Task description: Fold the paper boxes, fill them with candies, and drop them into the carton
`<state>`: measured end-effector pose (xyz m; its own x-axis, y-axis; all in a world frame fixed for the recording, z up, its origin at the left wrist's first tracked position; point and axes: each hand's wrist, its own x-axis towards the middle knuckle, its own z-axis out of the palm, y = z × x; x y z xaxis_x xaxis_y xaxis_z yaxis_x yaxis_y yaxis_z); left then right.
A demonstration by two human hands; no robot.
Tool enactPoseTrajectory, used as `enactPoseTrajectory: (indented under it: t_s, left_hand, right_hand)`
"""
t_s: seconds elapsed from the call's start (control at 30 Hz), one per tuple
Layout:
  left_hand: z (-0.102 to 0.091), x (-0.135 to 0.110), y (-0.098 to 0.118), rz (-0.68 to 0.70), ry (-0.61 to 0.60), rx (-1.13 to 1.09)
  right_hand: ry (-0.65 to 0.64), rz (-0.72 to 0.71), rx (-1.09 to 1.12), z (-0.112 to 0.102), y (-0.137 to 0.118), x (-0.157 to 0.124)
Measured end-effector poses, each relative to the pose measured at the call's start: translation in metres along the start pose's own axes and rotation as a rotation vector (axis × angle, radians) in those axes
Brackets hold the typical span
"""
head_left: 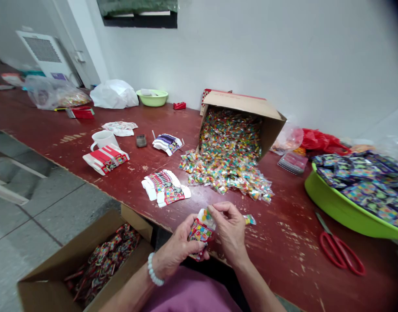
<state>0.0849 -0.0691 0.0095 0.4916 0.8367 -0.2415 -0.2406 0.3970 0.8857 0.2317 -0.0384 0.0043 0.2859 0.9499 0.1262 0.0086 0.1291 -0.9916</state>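
Observation:
My left hand is wrapped round a small red candy box with its white top flap up. At the mouth of that box, my right hand pinches a clear packet of colored candies, part of it inside the box. Another candy packet lies on the table just beyond my right fingers. Flat red-and-white boxes are fanned out ahead of my hands. Behind them, a cardboard carton lies on its side, with many candy packets spilling from it onto the table.
Red-handled scissors and a green basin of dark packets are at right. An open carton of small red boxes stands below the table edge at left. A white mug, flattened purple boxes and a green bowl sit farther back.

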Motion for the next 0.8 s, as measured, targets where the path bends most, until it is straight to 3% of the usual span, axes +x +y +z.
enactPoseTrajectory:
  t_s: [0.1,0.33,0.63,0.8]
  left_hand:
    - [0.002,0.001,-0.003,0.024,0.020,-0.041]
    - [0.002,0.002,-0.001,0.077,0.103,-0.013]
    - [-0.002,0.003,0.004,0.131,0.183,0.104]
    - [-0.005,0.001,0.005,0.145,0.249,-0.004]
  right_hand:
    - [-0.011,-0.153,-0.112,-0.002,0.005,-0.002]
    - [0.018,-0.072,-0.101,-0.002,0.007,0.000]
    - [-0.236,-0.477,-0.451,-0.012,0.003,-0.010]
    - [-0.470,-0.485,-0.481,-0.013,-0.003,-0.007]
